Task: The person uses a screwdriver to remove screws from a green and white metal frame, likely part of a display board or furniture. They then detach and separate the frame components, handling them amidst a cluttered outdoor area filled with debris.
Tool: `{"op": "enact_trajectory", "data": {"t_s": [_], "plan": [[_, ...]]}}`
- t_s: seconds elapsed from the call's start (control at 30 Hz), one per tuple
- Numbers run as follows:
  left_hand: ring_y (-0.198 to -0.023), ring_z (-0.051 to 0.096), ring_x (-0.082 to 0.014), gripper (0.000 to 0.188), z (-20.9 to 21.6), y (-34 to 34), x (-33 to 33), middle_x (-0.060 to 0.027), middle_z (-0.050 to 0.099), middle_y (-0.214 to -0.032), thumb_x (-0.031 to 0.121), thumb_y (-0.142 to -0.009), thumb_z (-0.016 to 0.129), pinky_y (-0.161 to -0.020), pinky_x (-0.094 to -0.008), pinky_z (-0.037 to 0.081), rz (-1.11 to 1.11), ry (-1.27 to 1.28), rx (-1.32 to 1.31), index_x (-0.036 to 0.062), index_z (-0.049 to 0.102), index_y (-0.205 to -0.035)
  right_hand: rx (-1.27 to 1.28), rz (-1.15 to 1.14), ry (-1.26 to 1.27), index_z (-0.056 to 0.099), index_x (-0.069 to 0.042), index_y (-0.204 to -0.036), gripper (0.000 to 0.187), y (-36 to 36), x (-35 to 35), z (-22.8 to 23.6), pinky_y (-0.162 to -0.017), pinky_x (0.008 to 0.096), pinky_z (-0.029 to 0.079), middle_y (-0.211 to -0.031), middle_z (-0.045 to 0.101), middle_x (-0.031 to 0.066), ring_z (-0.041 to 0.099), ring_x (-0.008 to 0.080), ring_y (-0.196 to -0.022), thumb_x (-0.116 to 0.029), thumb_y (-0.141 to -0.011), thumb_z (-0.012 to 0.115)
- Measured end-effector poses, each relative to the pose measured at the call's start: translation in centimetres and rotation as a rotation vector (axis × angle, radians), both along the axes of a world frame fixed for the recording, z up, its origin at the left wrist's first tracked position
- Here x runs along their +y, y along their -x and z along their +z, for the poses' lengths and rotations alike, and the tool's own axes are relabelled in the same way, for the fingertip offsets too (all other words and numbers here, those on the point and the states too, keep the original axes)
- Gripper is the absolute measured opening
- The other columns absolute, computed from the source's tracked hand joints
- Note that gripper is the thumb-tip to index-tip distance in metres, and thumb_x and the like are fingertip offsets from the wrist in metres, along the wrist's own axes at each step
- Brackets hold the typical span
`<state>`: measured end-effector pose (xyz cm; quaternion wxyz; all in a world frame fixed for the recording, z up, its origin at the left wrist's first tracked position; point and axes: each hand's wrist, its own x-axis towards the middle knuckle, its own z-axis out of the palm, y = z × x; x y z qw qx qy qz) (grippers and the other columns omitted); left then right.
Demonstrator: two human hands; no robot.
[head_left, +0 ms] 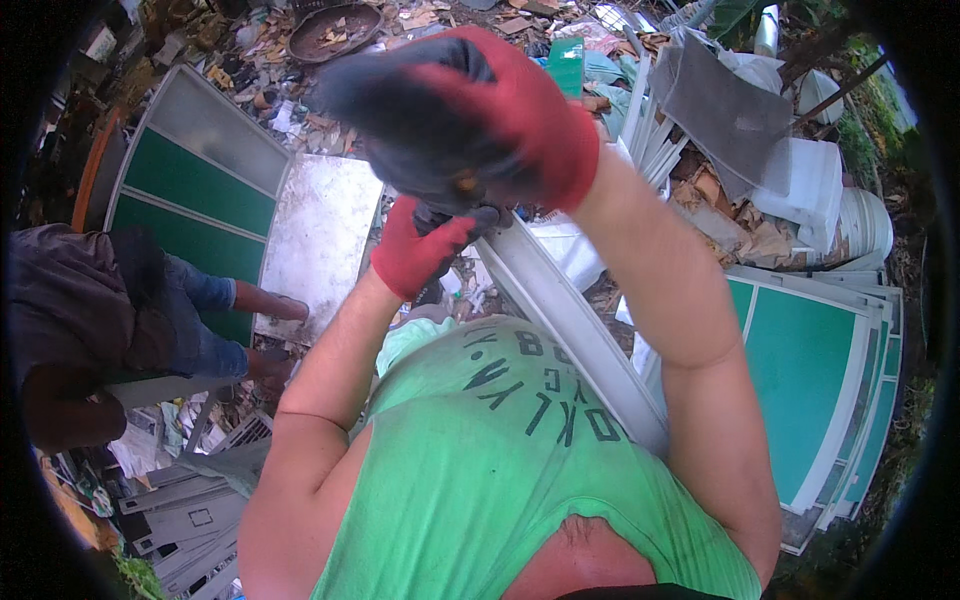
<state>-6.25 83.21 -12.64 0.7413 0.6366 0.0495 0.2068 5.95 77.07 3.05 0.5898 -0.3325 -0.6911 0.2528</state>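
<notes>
At far left, another person in jeans [200,325] is standing beside a green-and-grey panel [185,190], with a white board [320,225] lying next to it. The left hand [425,248], red-gloved, is gripping the upper end of a pale channel [570,325], which is slanting down rightward from its fingertips across the green shirt [500,430]. The right hand [490,125] is hanging just above, blurring; whether it is holding anything, I cannot tell. Farther right, green panels [800,375] are lying stacked.
</notes>
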Motion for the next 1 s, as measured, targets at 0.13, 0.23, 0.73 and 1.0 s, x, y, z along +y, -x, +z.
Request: {"op": "enact_trajectory", "data": {"t_s": [0.13,0.23,0.73,1.0], "plan": [[-0.104,0.064,-0.0120,0.038,0.3,0.2,0.3,-0.0070,0.070,-0.118,0.010,-0.092,0.067,-0.091,-0.0312,0.052,-0.051,0.161,-0.043,0.0017,0.061,-0.129,0.198,0.013,0.278,0.065,0.000,-0.106,0.016,-0.4,-0.2,1.2,-0.054,0.0283,0.049,-0.087,0.067,0.0032,0.059,0.0089,-0.064,-0.015,-0.101,0.061],[-0.110,0.063,-0.0136,0.044,-0.2,0.1,0.1,-0.0060,0.069,-0.119,0.012,-0.088,0.072,-0.096,-0.0333,0.050,0.010,0.146,-0.034,0.0010,0.059,-0.130,-0.116,-0.454,0.172,0.066,-0.002,-0.108,0.018,1.7,-1.4,1.0,-0.061,0.0272,0.051,-0.086,0.067,0.0014,0.059,0.0069,-0.070,-0.017,-0.099,0.064],[-0.091,0.066,-0.0122,0.036,1.2,1.1,-1.3,-0.0044,0.071,-0.104,0.017,-0.086,0.076,-0.080,-0.0302,0.053,0.176,0.058,0.071,0.0018,0.065,-0.116,-1.186,-0.632,0.206,0.066,-0.007,-0.109,0.039,1.5,-3.9,6.3,-0.081,0.0457,0.057,-0.091,0.073,0.0218,0.072,0.0373,-0.091,-0.042,-0.092,0.065],[-0.086,0.066,-0.0127,0.034,2.2,1.6,0.9,-0.0053,0.071,-0.097,0.021,-0.088,0.074,-0.078,-0.0307,0.053,0.119,-0.282,0.186,0.0005,0.067,-0.115,-1.448,-0.135,0.490,0.066,-0.003,-0.116,0.038,1.0,-3.2,12.2,-0.081,0.0438,0.056,-0.098,0.072,0.0195,0.071,0.0344,-0.091,-0.030,-0.089,0.067]]}}
